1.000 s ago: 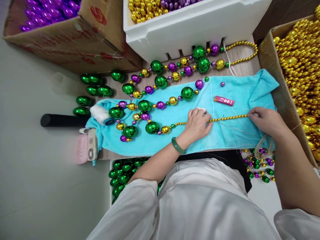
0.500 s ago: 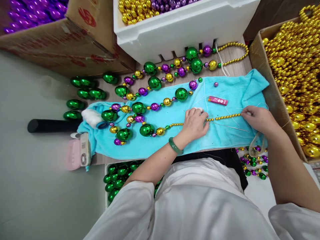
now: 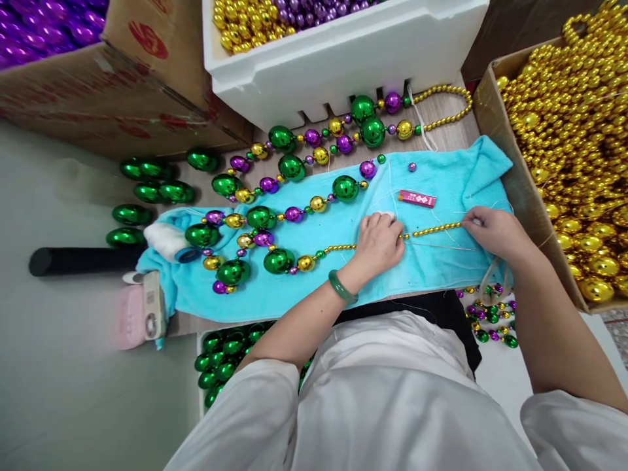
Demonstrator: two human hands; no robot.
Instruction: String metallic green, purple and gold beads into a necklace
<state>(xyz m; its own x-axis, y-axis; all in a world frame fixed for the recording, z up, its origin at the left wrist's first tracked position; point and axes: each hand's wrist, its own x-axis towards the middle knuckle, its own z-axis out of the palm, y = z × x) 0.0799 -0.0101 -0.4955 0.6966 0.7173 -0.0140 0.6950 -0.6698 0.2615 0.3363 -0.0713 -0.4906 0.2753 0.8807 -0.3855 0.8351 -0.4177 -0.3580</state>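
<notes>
Nearest to the camera, the person's white sleeves reach forward over a turquoise towel (image 3: 314, 288) that lies across the table. On this towel a string of small gold beads (image 3: 434, 229) runs in a straight line between the two hands. The left hand (image 3: 380, 242), with a green bangle (image 3: 342, 288) on its wrist, rests palm down on the towel; its fingers are curled together and press on the left part of the string, where the small beads pass under the fingertips. The right hand (image 3: 490, 230) is closed in a pinch on the right end of the same string, and thin white threads spread out on the towel around it. A little further, just beyond the string, a small pink packet (image 3: 417, 198) lies flat on the towel. To the left, the string continues into big green, gold and purple balls (image 3: 260, 219), and a spool of white thread (image 3: 167, 241) sits at the towel's left edge. Farther back stand a white foam box (image 3: 343, 59) with gold and purple beads and, at the right, a cardboard box of gold beads (image 3: 569, 131).
</notes>
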